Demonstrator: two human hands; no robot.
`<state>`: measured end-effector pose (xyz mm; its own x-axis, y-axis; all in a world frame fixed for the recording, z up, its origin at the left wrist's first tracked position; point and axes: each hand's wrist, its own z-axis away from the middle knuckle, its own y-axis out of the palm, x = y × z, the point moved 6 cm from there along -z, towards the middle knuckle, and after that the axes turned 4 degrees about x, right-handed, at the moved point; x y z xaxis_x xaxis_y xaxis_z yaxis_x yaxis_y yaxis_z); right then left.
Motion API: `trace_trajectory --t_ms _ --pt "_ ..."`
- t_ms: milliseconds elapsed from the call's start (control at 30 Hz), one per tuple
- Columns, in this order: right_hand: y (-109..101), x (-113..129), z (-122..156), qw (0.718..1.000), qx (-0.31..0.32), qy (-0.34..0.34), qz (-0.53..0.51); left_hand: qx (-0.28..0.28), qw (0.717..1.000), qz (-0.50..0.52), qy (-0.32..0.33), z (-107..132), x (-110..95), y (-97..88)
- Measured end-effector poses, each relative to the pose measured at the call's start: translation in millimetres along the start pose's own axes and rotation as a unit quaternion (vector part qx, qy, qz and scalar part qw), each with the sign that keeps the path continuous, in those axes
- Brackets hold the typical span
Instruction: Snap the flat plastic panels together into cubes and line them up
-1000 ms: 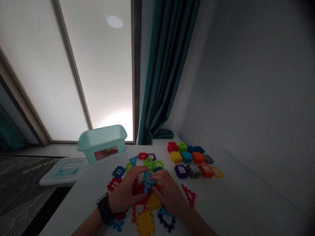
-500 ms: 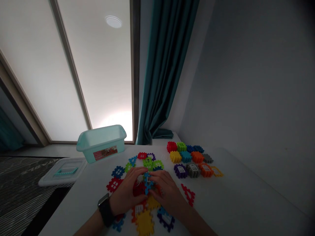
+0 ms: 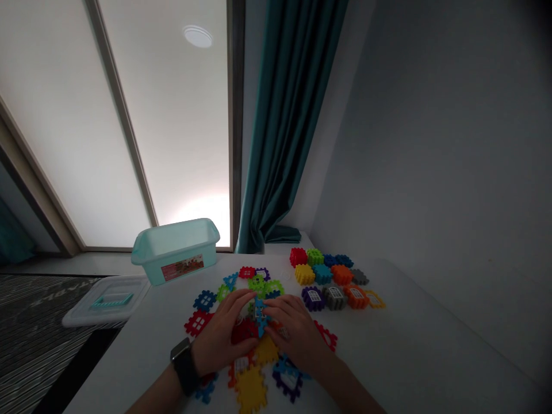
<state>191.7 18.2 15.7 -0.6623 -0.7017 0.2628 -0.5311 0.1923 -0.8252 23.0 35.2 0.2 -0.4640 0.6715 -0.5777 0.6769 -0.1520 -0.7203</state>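
Both hands are crowding one spot here: the left hand (image 3: 224, 336) and right hand (image 3: 293, 333) are curling their fingertips tight onto a blue piece (image 3: 259, 313), pinching it on edge between them, just above a red piece (image 3: 244, 332). Past the right fingers, a batch of built cubes (image 3: 332, 282) is sitting in rows. Plenty of loose flat pieces (image 3: 252, 388) are lying all around the fingers, so lots is looking unbuilt. Beyond the left fingers, the teal bin (image 3: 175, 253) is standing open with nothing showing inside, its lid (image 3: 106, 299) lying beside it.
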Motion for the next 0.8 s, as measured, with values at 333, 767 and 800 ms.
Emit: trace_trajectory --t_ms 333,767,800 --pt "-20 -14 31 0.999 0.024 0.033 0.000 0.063 0.995 -0.059 0.046 -11 -19 9.4" --pt "-54 -81 133 0.987 -0.015 0.158 0.011 0.213 0.962 -0.101 0.137 -48 -73 70.8" --pt "-57 -86 138 0.986 -0.017 0.167 0.011 0.218 0.960 -0.101 0.148 -51 -77 78.4"
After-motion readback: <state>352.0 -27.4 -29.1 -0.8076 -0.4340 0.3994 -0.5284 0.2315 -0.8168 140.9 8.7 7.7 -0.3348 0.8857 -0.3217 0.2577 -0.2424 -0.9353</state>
